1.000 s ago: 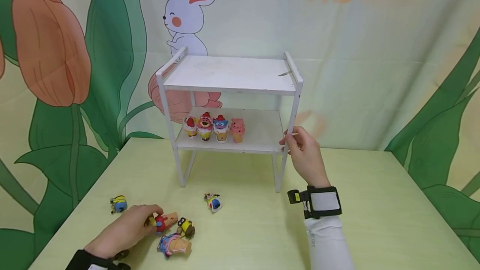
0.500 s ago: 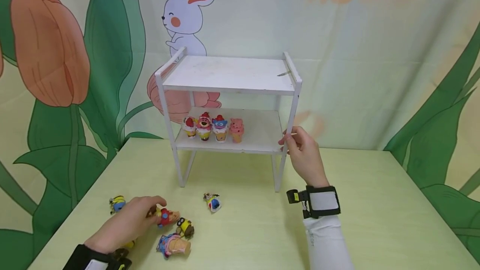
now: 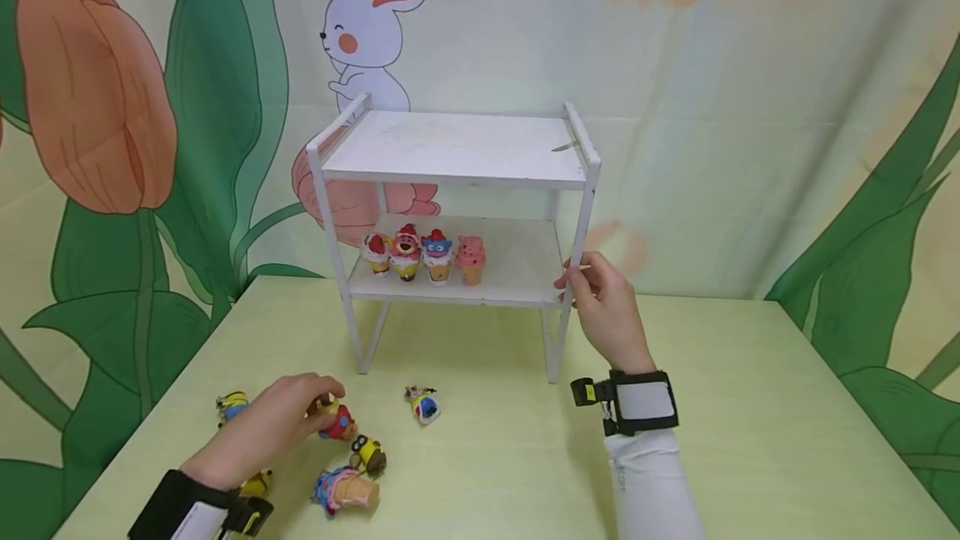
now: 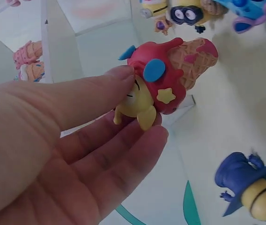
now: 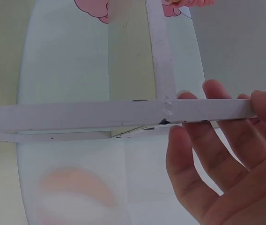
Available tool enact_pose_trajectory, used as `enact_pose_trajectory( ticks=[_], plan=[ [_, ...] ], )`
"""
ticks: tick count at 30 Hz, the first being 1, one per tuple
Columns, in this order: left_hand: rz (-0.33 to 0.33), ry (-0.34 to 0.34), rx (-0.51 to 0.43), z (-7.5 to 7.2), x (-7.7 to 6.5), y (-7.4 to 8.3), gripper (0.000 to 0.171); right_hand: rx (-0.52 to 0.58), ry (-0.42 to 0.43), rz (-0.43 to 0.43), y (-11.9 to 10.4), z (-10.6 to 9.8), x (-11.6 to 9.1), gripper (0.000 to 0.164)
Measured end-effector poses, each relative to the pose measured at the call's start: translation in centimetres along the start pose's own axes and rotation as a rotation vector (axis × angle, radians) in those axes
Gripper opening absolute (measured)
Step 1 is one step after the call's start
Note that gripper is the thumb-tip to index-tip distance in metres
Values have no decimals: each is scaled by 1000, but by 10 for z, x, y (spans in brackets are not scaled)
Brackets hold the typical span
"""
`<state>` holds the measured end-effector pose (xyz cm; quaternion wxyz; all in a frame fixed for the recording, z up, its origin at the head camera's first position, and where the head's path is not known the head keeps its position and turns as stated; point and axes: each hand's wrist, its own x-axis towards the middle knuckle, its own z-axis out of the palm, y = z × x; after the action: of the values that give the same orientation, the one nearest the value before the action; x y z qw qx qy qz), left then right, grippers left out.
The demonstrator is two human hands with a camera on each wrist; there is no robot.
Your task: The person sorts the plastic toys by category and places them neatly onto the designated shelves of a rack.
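My left hand point(image 3: 277, 423) pinches an ice-cream-cone figurine point(image 4: 158, 77) between thumb and fingers. It has a yellow head, a red body with blue dots and a yellow star, and a waffle cone; in the left wrist view the cone points away from the palm. My right hand point(image 3: 611, 315) grips the right front leg point(image 5: 77, 115) of a small white two-tier rack point(image 3: 450, 144), thumb on one side and fingers on the other. On its lower shelf, several cone figurines stand in a row, the rightmost a pink one point(image 3: 471, 261).
Near the left hand lie a yellow goggled figurine point(image 3: 368, 455), a blue-and-pink cone figurine point(image 3: 345, 492), a blue-and-yellow one point(image 3: 232, 407) and a partly hidden yellow one point(image 3: 257, 483). A small white-and-blue figurine point(image 3: 424, 407) lies before the rack. Behind hangs a printed cloth point(image 3: 712, 148).
The left hand has moved forward and slightly right, bringing the red-and-yellow cone figurine with it. The yellow figurine under its wrist has come into view. The right hand stays on the rack leg.
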<state>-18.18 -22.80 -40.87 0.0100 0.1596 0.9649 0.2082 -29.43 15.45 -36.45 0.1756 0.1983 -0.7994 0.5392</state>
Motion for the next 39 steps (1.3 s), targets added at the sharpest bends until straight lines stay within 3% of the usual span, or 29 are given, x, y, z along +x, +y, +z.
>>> enact_pose_trajectory(
  ticks=[5, 12, 29, 39],
  plan=[
    [22, 2, -1, -4, 5, 4, 23, 3, -1, -3, 1, 1, 0, 20],
    [102, 37, 9, -12, 13, 15, 24, 2, -1, -7, 1, 1, 0, 21],
    [204, 67, 61, -35, 38, 57, 20, 12, -2, -8, 2, 2, 0, 18],
    [333, 112, 134, -53, 61, 92, 23, 8, -7, -3, 1, 0, 1, 22]
  ],
)
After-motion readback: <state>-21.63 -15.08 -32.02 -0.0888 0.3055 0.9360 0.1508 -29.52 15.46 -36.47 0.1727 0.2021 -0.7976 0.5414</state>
